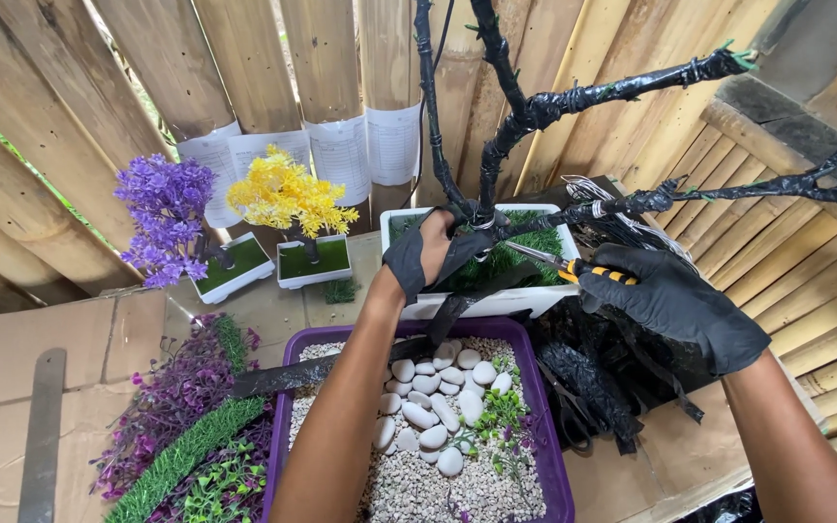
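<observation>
My left hand (425, 254), in a black glove, grips the base of a black tape-wrapped tree trunk (492, 145) that stands in a white rectangular pot (535, 298) lined with green fake grass. My right hand (675, 302), also gloved in black, holds yellow-handled pliers (562, 263) with their tip pointing at the trunk base. Bare black branches (758, 189) spread out to the right above my right hand. A strip of black tape (341, 366) trails from the trunk down to the left.
A purple tray (552, 455) of gravel, white pebbles and small green sprigs lies nearest me. Two small artificial trees, purple (165, 218) and yellow (288, 194), stand at the back left. Loose fake foliage (186, 426), a metal strip (41, 426), black tape scraps (593, 392), bamboo wall behind.
</observation>
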